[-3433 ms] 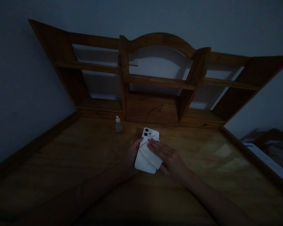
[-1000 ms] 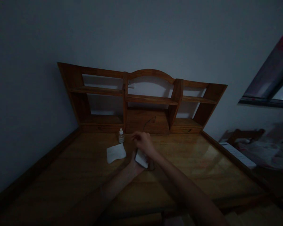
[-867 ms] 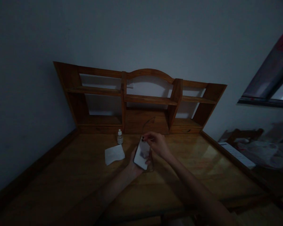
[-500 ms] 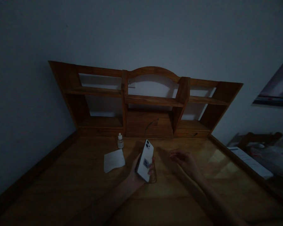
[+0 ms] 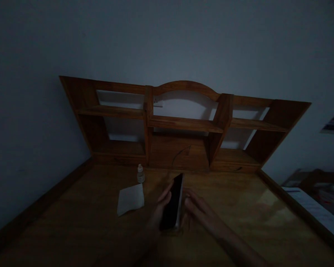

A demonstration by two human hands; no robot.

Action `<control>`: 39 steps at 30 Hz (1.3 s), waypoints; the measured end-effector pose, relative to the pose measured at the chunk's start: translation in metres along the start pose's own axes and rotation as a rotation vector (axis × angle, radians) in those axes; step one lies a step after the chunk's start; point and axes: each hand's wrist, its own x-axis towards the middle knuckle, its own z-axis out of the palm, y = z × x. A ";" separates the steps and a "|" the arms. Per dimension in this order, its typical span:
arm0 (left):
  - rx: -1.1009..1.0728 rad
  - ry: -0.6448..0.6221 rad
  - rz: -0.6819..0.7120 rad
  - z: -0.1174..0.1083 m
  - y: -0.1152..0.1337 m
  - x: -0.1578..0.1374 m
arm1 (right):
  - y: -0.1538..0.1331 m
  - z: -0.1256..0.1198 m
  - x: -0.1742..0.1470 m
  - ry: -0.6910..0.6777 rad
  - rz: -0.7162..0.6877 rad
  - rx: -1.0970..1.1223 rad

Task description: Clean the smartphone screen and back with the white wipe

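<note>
A smartphone (image 5: 172,204) stands tilted above the desk, its dark screen turned towards me. My left hand (image 5: 157,213) is closed around it from the left, thumb along the near edge of the screen. My right hand (image 5: 202,213) is close to the phone's right edge with its fingers bent and somewhat apart; whether the fingertips touch the phone is too dim to tell. A white sheet of paper or cloth (image 5: 130,200) lies flat to the left. Behind it stands a small dropper bottle (image 5: 140,174) with a white cap.
A wooden shelf unit (image 5: 183,124) runs along the back of the wooden desk (image 5: 80,218). On the wall behind it is a socket (image 5: 158,103). Papers (image 5: 317,207) lie beyond the desk's right edge, near a chair (image 5: 320,178). The room is dim.
The phone has turned from its white back to its dark screen in my left hand. My right hand has moved left, up close to the phone. The view has shifted slightly.
</note>
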 end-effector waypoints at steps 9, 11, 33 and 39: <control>0.559 0.065 0.277 0.005 -0.008 -0.006 | 0.031 0.004 -0.007 0.005 -0.014 0.157; 0.609 0.063 0.328 0.004 -0.013 -0.005 | 0.042 0.004 -0.006 0.065 -0.009 0.218; 1.084 0.266 0.411 -0.054 0.004 0.047 | 0.035 -0.035 0.005 0.263 0.175 0.756; 1.104 0.201 0.451 -0.063 0.000 0.048 | 0.036 -0.035 0.006 0.324 0.173 0.771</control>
